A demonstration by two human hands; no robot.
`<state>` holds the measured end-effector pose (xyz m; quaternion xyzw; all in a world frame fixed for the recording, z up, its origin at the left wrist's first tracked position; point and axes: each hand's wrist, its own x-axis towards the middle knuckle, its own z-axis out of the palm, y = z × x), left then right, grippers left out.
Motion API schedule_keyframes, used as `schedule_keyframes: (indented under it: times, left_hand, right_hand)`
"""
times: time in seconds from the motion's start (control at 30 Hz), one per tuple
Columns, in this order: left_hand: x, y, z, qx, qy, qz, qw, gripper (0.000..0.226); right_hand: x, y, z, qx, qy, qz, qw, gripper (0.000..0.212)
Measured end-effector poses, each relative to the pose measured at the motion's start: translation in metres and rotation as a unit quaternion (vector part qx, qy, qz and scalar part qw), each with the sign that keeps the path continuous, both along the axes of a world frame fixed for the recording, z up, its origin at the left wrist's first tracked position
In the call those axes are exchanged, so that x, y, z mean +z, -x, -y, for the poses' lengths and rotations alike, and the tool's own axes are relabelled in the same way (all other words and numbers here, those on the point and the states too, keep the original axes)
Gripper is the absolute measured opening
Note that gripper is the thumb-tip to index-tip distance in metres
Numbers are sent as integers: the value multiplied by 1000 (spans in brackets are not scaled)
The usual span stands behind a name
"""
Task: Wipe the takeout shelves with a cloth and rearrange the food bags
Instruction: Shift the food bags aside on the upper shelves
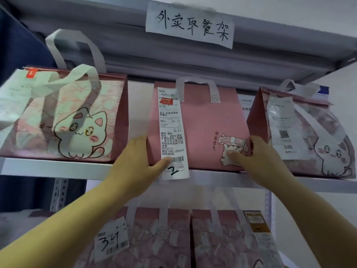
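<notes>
A plain pink food bag (pixel 201 120) with a small cat drawing and a long white receipt (pixel 172 132) stands in the middle of the grey shelf (pixel 58 168). My left hand (pixel 135 161) grips its lower left corner, thumb on the receipt's barcode. My right hand (pixel 260 157) grips its lower right corner, thumb on the cat drawing. A cat-print bag (pixel 63 117) stands to the left. Another cat-print bag (pixel 301 136) with a receipt marked 046 stands to the right. No cloth is visible.
A handwritten paper sign (pixel 190 26) is taped to the shelf above. On the shelf below stand several pink patterned bags (pixel 173 240), one with a tag (pixel 111 238) marked 34. A dark blue curtain (pixel 23 47) hangs at the left.
</notes>
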<state>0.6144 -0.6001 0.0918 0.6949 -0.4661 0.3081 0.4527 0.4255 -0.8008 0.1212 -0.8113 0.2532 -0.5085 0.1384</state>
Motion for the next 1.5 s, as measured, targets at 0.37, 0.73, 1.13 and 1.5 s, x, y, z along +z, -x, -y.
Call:
schedule_keyframes:
  times: [0.37, 0.73, 1.13, 1.5]
  left_hand:
    - [-10, 1, -4, -9, 46, 20, 999, 64]
    - [-8, 0, -12, 16, 38, 31, 999, 63]
    - [20, 28, -42, 48, 27, 186, 981, 54]
    - [14, 102, 10, -83, -13, 225, 971, 37]
  right_hand:
    - [-18, -5, 5, 42, 44, 104, 993, 45]
    - [-14, -6, 4, 37, 19, 45, 998, 52]
    - [-10, 36, -37, -36, 162, 94, 982, 28]
    - [-28, 96, -20, -66, 163, 33, 984, 28]
